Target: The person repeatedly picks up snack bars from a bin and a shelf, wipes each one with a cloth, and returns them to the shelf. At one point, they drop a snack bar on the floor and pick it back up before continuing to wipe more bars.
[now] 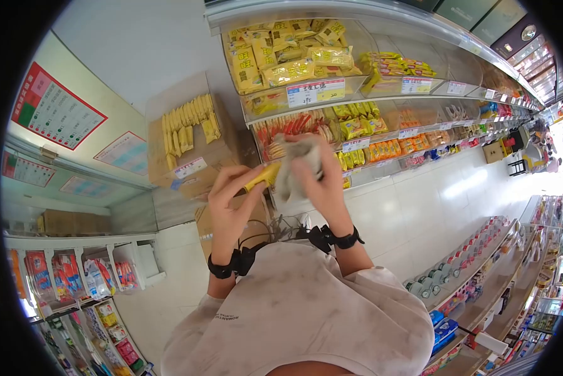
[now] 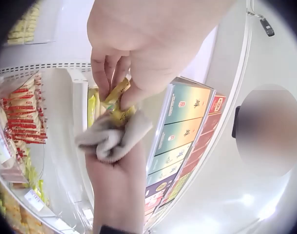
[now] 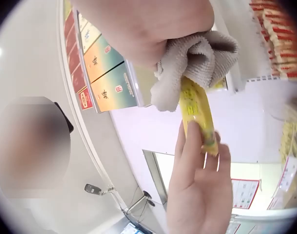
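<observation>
Between thumb and fingers, my left hand (image 1: 228,199) pinches one end of a yellow snack packet (image 3: 197,114). A grey cloth (image 3: 199,58) is bunched in my right hand (image 1: 324,191), its folds wrapped over the packet's other end. Both hands meet in front of my chest, close before the snack shelves. In the left wrist view the crumpled cloth (image 2: 112,139) lies right under the packet's yellow wrapper (image 2: 120,97). The packet's far end is hidden inside the cloth.
Yellow packets (image 1: 288,53) fill a clear bin on the top shelf, with red-and-white packets (image 1: 297,128) below. Left of it, a cardboard box (image 1: 197,141) holds upright yellow packets. Another carton (image 1: 209,229) stands underneath. More shelves (image 1: 482,276) line the right side beyond the tiled floor (image 1: 382,219).
</observation>
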